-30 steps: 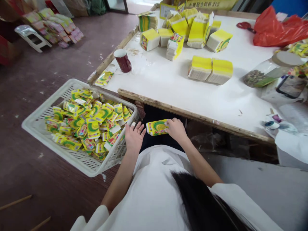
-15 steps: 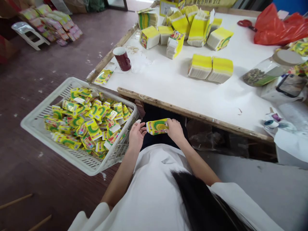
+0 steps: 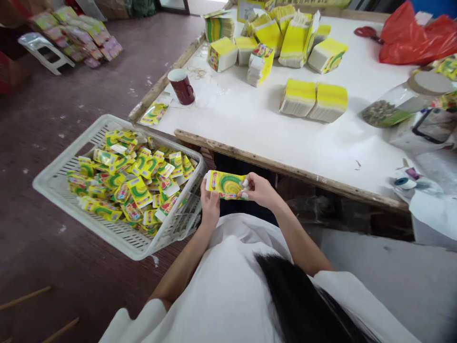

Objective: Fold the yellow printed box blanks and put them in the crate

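Note:
Between my two hands, above my lap, is a small yellow and green printed carton (image 3: pixel 228 183), lying level. My left hand (image 3: pixel 210 204) grips its left end, thumb on the front. At the right end, my right hand (image 3: pixel 260 191) pinches the carton with bent fingers; white tips show at the fingers, and I cannot tell whether they are finger covers or carton flaps. To my left, a white plastic basket (image 3: pixel 57 200) holds a heap of similar yellow cartons (image 3: pixel 137 190).
The white table (image 3: pixel 243 119) has a wooden edge in front of me. On it are a maroon mug (image 3: pixel 183 88), stacks of flat yellow cartons (image 3: pixel 298 97), a clear jar (image 3: pixel 389 107) and a red plastic bag (image 3: pixel 414 38). A stool (image 3: pixel 44 52) stands far left.
My left hand has moved right and closed on the carton's left end. The carton has shifted slightly left and up, and my right hand's fingers have curled at its right end.

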Demonstrator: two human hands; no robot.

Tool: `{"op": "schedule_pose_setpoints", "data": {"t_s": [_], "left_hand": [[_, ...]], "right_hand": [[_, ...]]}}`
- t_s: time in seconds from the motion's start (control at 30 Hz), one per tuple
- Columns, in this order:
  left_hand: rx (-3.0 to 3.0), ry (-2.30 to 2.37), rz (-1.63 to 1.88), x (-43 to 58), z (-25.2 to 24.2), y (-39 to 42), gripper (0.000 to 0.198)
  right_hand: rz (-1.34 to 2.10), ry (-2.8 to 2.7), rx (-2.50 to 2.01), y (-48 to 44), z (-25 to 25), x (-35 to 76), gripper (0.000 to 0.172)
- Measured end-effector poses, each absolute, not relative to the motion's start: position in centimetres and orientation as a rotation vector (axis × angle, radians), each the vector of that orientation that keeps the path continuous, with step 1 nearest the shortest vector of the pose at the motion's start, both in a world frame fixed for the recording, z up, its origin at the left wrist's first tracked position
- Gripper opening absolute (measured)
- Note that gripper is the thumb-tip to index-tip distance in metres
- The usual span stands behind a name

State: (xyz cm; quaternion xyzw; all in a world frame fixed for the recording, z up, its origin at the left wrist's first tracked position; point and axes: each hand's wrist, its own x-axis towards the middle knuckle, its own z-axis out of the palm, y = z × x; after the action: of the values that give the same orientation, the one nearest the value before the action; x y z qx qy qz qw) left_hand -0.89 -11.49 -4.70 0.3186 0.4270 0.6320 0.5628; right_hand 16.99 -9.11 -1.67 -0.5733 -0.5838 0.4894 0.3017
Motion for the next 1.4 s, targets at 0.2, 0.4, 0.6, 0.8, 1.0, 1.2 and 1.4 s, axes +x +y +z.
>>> {"op": "schedule_pose_setpoints", "data": {"t_s": [0.2,0.4,0.6,0.8,1.0,1.2,1.4], "left_hand": [[1.025,1.088,1.462,0.8,-3.1,-11.4,0.047],[0.783,0.930,1.491,1.1,-2.1,-10.3,0.053],[0.534,0.781,1.635,1.0,0.1,-9.1,0.059],[0.633,0.961,1.619,1.0,-0.7,-9.4,0.070],[0.779,1.104,1.521,-0.8,-1.9,-9.5,0.040],[1.373,1.042,1.340,-6.6,0.7,-7.8,0.078],[1.872,1.270,0.661,-5.0,1.6,-8.7,0.080]], "right_hand": [[0.971,-1.780,-1.704,-10.8,0.2,14.5,0.029],[1.302,-1.491,-1.393,-11.0,0.6,14.4,0.032],[1.632,-1.309,-1.054,-11.7,0.2,12.4,0.048],[1.528,-1.175,-1.103,-11.0,-0.6,12.1,0.054],[1.439,-1.206,-1.098,-10.1,-0.3,14.5,0.035],[0.389,-1.866,-1.302,-10.1,0.8,16.1,0.020],[0.159,-1.952,-1.050,-10.8,1.4,14.9,0.024]]}}
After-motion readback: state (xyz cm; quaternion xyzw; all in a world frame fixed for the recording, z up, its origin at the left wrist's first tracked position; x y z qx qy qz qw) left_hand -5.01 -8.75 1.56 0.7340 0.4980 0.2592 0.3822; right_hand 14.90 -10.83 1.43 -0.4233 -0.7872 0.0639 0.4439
